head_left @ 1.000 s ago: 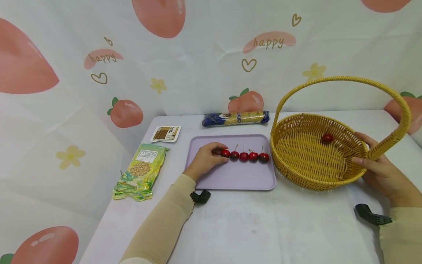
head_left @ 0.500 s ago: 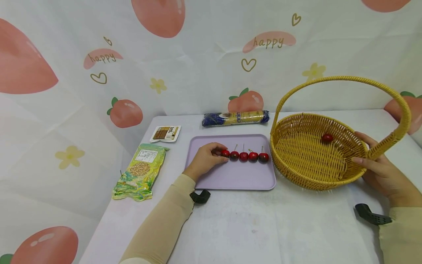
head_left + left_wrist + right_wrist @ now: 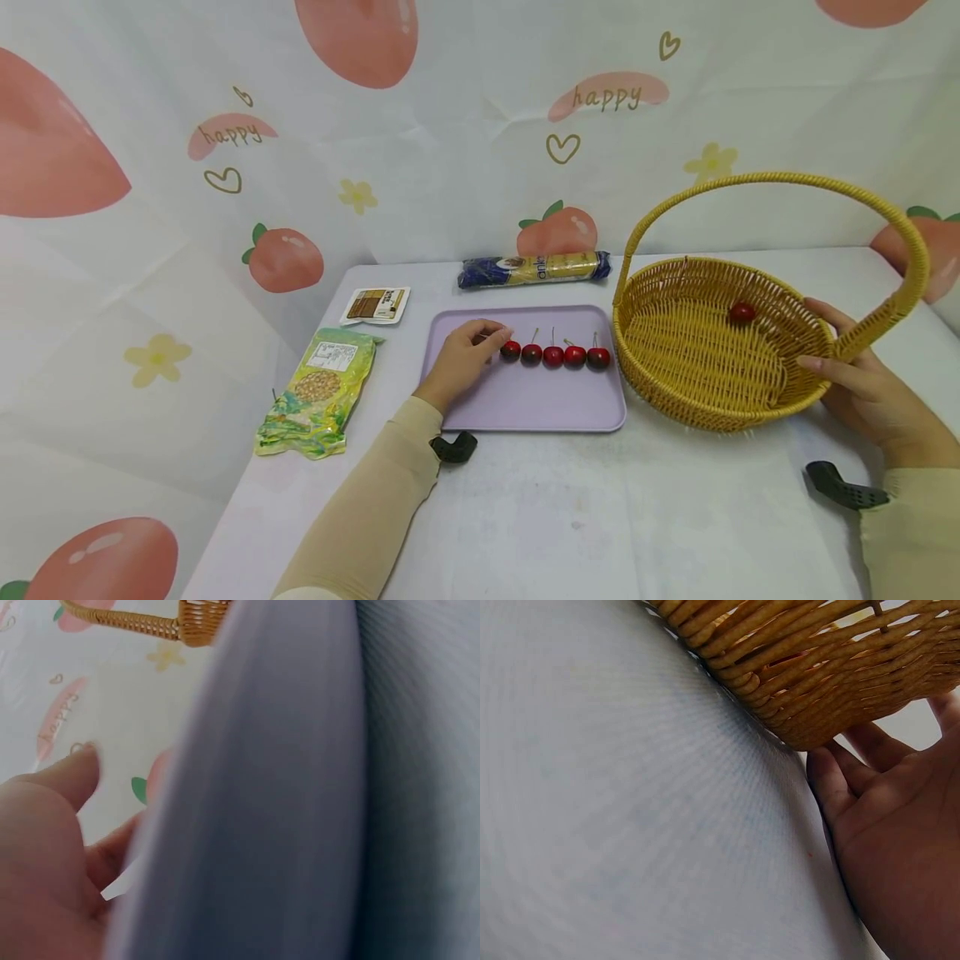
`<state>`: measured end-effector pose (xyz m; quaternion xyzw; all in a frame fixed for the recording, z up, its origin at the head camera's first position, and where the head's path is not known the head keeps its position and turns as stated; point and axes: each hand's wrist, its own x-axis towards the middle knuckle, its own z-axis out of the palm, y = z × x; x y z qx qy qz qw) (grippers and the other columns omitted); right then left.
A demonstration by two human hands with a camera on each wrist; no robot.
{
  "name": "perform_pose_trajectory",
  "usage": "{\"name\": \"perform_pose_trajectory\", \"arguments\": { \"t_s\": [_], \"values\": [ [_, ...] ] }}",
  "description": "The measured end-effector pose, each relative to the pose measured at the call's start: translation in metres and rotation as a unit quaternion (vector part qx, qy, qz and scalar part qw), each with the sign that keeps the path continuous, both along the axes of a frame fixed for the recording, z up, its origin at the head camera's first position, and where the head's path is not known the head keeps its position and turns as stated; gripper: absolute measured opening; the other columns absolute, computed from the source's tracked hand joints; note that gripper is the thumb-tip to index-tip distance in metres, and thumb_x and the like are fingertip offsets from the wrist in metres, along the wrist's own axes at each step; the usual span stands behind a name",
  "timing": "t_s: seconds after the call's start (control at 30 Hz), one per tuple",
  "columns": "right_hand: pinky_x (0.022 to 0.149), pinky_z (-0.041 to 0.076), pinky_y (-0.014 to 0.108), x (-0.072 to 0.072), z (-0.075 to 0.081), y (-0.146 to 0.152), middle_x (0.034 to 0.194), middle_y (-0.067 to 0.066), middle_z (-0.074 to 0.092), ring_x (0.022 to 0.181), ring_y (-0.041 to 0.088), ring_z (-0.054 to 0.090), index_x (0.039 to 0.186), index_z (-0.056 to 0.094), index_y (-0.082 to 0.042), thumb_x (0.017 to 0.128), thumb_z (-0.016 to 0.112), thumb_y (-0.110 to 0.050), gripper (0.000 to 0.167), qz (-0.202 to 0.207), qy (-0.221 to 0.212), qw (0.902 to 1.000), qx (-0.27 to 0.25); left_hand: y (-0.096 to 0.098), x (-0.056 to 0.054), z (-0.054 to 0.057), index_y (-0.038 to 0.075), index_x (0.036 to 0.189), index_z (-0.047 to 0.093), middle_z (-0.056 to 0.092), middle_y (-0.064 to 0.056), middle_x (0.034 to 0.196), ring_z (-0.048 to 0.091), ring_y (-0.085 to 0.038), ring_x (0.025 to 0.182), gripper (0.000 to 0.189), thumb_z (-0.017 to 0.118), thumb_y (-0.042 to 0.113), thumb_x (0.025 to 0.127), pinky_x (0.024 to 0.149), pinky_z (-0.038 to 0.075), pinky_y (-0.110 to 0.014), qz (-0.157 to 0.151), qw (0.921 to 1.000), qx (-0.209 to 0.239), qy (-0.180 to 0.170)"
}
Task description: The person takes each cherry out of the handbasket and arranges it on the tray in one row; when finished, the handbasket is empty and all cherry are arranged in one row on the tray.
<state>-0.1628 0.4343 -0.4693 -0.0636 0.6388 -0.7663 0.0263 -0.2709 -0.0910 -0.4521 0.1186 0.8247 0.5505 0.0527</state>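
Note:
My left hand point(image 3: 461, 358) is over the left of a lilac tray point(image 3: 532, 408), its thumb lifted beside the end cherry point(image 3: 510, 351) of a row of several dark red cherries. Most of their stems point away from me. In the left wrist view the thumb point(image 3: 71, 776) stands apart from the fingers, and the tray's side hides the cherries. My right hand point(image 3: 862, 383) holds the right side of a yellow wicker basket point(image 3: 705, 412), thumb over the rim. Its fingers point(image 3: 881, 746) lie against the outside weave. One cherry point(image 3: 742, 313) lies inside the basket.
Behind the tray lies a blue and yellow packet point(image 3: 536, 270). To the left are a small brown and white sachet point(image 3: 375, 305) and a green-yellow bag point(image 3: 318, 392). The basket's tall handle point(image 3: 780, 177) arches above it. A printed cloth point(image 3: 450, 167) hangs behind the table.
My left thumb has moved up and off the end cherry, which now shows whole and turned, its darker side toward me. The right hand and the basket have stayed in place.

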Motion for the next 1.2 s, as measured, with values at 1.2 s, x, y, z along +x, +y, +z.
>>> {"name": "perform_pose_trajectory", "arguments": {
  "t_s": [1.2],
  "values": [
    [0.095, 0.044, 0.020, -0.001, 0.002, 0.003, 0.160, -0.006, 0.038, 0.134, 0.005, 0.050, 0.172, 0.022, -0.033, 0.110, 0.043, 0.006, 0.076, 0.023, 0.010, 0.9995, -0.017, 0.041, 0.025, 0.067, -0.006, 0.141, 0.064, 0.071, -0.019, 0.132, 0.066, -0.043, 0.115, 0.064, 0.030, 0.046, 0.121, 0.088, 0.058, -0.049, -0.118, 0.9708, 0.209, -0.004]
  ]
}}
